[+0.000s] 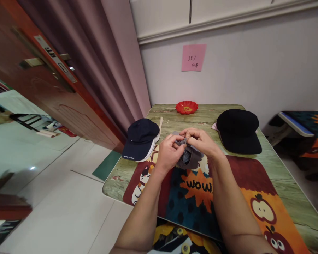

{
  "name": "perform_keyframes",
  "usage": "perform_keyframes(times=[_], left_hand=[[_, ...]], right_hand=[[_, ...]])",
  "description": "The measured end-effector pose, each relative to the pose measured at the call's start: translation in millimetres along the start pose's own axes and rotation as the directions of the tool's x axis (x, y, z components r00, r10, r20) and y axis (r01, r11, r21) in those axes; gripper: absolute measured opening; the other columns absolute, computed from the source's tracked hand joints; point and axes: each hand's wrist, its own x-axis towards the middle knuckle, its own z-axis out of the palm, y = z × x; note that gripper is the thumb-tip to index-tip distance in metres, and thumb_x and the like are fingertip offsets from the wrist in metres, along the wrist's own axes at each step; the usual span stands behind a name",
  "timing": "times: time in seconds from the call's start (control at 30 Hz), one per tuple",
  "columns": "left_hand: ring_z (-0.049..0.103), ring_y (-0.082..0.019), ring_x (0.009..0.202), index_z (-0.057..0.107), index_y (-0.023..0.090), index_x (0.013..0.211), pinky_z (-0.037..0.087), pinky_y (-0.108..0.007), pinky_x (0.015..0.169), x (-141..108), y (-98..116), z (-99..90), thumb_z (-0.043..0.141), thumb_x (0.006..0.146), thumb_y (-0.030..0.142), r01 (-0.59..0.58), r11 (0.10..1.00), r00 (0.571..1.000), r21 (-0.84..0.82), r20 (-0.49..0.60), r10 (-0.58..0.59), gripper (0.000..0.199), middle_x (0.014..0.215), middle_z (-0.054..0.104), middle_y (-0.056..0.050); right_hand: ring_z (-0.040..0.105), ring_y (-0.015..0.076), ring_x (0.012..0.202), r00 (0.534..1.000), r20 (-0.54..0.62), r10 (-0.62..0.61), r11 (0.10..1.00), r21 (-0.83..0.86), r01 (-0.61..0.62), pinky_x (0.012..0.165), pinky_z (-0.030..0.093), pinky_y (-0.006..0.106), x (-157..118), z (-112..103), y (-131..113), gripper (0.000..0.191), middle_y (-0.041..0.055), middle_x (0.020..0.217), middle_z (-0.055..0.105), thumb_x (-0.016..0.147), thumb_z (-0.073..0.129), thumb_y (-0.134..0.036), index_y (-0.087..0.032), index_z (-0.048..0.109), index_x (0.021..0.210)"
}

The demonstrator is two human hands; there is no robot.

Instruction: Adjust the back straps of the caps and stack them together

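A grey cap (193, 163) is held over the colourful mat, with its opening partly facing me. My left hand (170, 152) pinches a narrow grey strap at the cap's edge between thumb and fingers. On the strap's other side, my right hand (201, 141) is closed on it too, the fingertips of both hands almost meeting. Fingers hide much of the strap and the far side of the cap. A navy cap (141, 135) with white lettering on its brim rests left of my hands, on top of something white. To the right lies a black cap (238, 130).
A red scalloped dish (187, 108) stands at the back of the wood-patterned table (116, 181). The printed mat (190, 204) spreads under my arms. A pink note (193, 57) is stuck to the wall. A brown door (58, 84) and curtain stand left; another table (299, 123) is at right.
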Motion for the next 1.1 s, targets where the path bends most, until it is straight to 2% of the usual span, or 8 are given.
perform_keyframes(times=[0.2, 0.3, 0.43, 0.6, 0.73, 0.87, 1.0, 1.1], left_hand=[[0.055, -0.004, 0.055, 0.071, 0.017, 0.092, 0.045, -0.017, 0.053, -1, 0, -0.4, 0.069, 0.080, 0.015, -0.046, 0.997, 0.999, 0.068, 0.005, 0.046, 0.013, 0.091, 0.062, -0.002], [0.056, -0.005, 0.057, 0.071, 0.017, 0.093, 0.045, -0.017, 0.054, -1, 0, -1.7, 0.068, 0.080, 0.014, -0.064, 0.995, 0.998, 0.073, 0.009, 0.064, 0.013, 0.091, 0.062, -0.002], [0.057, -0.005, 0.058, 0.071, 0.017, 0.093, 0.046, -0.018, 0.055, -2, -3, -2.3, 0.068, 0.080, 0.014, -0.052, 0.997, 0.999, 0.059, 0.000, 0.052, 0.014, 0.093, 0.063, -0.002], [0.057, -0.005, 0.059, 0.071, 0.017, 0.094, 0.046, -0.018, 0.055, -2, -5, -1.7, 0.068, 0.080, 0.014, -0.060, 0.997, 0.998, 0.054, 0.000, 0.060, 0.015, 0.094, 0.063, -0.003], [0.057, -0.006, 0.060, 0.071, 0.016, 0.095, 0.045, -0.018, 0.054, -1, -4, -3.9, 0.067, 0.079, 0.012, -0.113, 0.992, 0.991, 0.050, 0.071, 0.109, 0.017, 0.091, 0.062, -0.002], [0.057, -0.007, 0.062, 0.072, 0.016, 0.096, 0.047, -0.019, 0.055, 0, -4, -8.7, 0.067, 0.079, 0.013, -0.142, 0.989, 0.979, 0.044, 0.151, 0.134, 0.018, 0.091, 0.063, -0.003], [0.058, -0.008, 0.064, 0.072, 0.017, 0.098, 0.047, -0.019, 0.056, 0, -7, -12.0, 0.065, 0.080, 0.013, -0.159, 0.986, 0.972, 0.046, 0.180, 0.148, 0.019, 0.093, 0.064, -0.004], [0.058, -0.007, 0.063, 0.072, 0.017, 0.097, 0.047, -0.018, 0.056, 1, -9, -12.0, 0.068, 0.079, 0.015, -0.135, 0.990, 0.982, 0.045, 0.142, 0.128, 0.018, 0.090, 0.063, -0.003]], right_hand=[[0.064, 0.0220, 0.100, 0.996, 0.083, -0.036, 0.999, 0.041, 0.033, 0.088, 0.044, 0.033, -1, -2, 1, 0.016, 0.0061, 0.105, 0.069, 0.075, 0.057, -0.021, -0.019, 0.052, 0.060], [0.063, 0.0204, 0.095, 0.992, 0.125, 0.013, 0.993, 0.115, -0.028, 0.084, 0.045, 0.031, -3, -4, 0, 0.013, 0.0047, 0.100, 0.068, 0.078, 0.061, -0.025, -0.019, 0.057, 0.067], [0.060, 0.0175, 0.083, 0.989, 0.101, 0.107, 0.971, 0.205, -0.126, 0.075, 0.045, 0.028, -5, -6, -3, 0.015, 0.0027, 0.090, 0.068, 0.075, 0.070, -0.031, -0.019, 0.061, 0.074], [0.055, 0.0143, 0.072, 0.984, 0.102, 0.147, 0.969, 0.182, -0.164, 0.067, 0.041, 0.026, -6, -7, -8, 0.016, 0.0002, 0.078, 0.064, 0.072, 0.070, -0.031, -0.018, 0.062, 0.070], [0.051, 0.0129, 0.068, 0.979, 0.166, 0.118, 0.978, 0.150, -0.143, 0.065, 0.038, 0.026, -7, -11, -10, 0.015, -0.0016, 0.071, 0.060, 0.072, 0.070, -0.030, -0.018, 0.062, 0.068], [0.053, 0.0137, 0.070, 0.965, 0.222, 0.138, 0.972, 0.157, -0.175, 0.067, 0.040, 0.026, -9, -17, -9, 0.018, 0.0002, 0.073, 0.064, 0.071, 0.075, -0.032, -0.017, 0.066, 0.068], [0.056, 0.0140, 0.068, 0.961, 0.205, 0.186, 0.963, 0.155, -0.219, 0.066, 0.042, 0.027, -10, -19, -9, 0.025, 0.0025, 0.073, 0.069, 0.068, 0.081, -0.039, -0.015, 0.073, 0.071], [0.056, 0.0135, 0.063, 0.962, 0.150, 0.228, 0.948, 0.190, -0.255, 0.060, 0.042, 0.026, -8, -15, -7, 0.032, 0.0025, 0.069, 0.069, 0.063, 0.087, -0.043, -0.015, 0.074, 0.072]])
